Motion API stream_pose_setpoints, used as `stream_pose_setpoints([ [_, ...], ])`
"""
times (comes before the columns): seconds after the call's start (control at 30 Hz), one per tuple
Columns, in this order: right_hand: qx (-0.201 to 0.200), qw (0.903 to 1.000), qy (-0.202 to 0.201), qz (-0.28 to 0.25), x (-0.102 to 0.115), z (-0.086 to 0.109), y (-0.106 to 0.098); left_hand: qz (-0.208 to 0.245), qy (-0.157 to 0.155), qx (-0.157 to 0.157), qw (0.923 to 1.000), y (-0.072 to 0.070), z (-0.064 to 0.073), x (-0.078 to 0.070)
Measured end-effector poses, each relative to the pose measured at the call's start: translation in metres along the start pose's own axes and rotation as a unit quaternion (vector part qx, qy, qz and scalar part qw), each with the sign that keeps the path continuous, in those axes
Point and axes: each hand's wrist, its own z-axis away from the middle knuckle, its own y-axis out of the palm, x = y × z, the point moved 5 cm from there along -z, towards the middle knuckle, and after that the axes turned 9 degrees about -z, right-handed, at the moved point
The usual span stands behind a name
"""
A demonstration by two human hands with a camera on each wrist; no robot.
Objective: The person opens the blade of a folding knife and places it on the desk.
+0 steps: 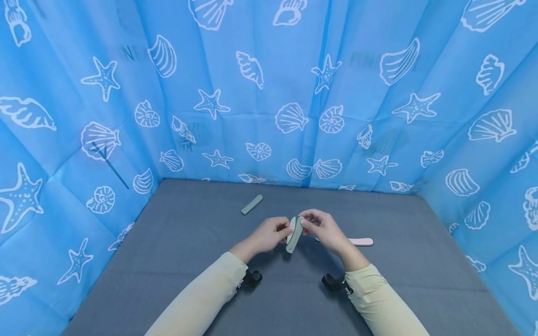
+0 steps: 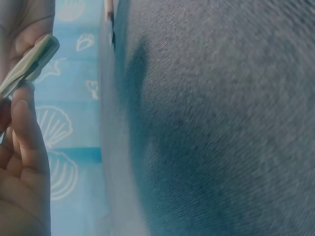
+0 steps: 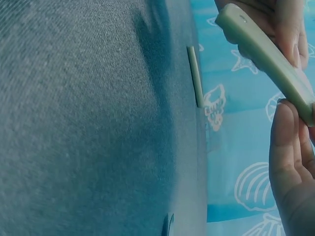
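- Green folding knife [image 1: 296, 237] is sitting between both hands, being held up off the grey table [image 1: 189, 219]; a shadow is showing underneath.
- Left hand [image 1: 269, 233] is pinching the white blade [image 1: 291, 229] at its side, thumb lying along it. Probably steadying that part against the handle.
- Right hand [image 1: 324, 229] is gripping the handle's far end between thumb and fingertips. Looks like each hand is taking one part, so the blade and handle can be controlled separately.
- Handle's near end, with the small hole, is sticking out free, tilting down toward the person. Blade is lying alongside the handle; can't tell if it's fully seated.
- Second green knife [image 1: 252, 204] is lying flat beyond the left hand, well apart, likely just out of the working spot.
- Pink knife [image 1: 362, 241] is lying on the table past the right hand, middle hidden by it. Nobody's touching either spare, as far as I'm seeing.
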Motion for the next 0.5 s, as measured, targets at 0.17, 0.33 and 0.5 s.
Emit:
stream_pose_setpoints([
  [0.17,-0.005,0.9998,-0.001,-0.017,0.001,0.000,-0.001,-0.006,0.011,-0.013,0.9998,-0.004,-0.001,0.001],
  [0.33,-0.005,0.9996,-0.005,-0.027,0.001,-0.001,0.000,-0.004,0.015,-0.021,0.9997,-0.007,-0.001,0.003],
  [0.5,-0.012,0.9993,-0.006,-0.033,-0.001,-0.001,-0.001,0.004,0.026,-0.036,0.9990,-0.011,0.001,0.003],
])
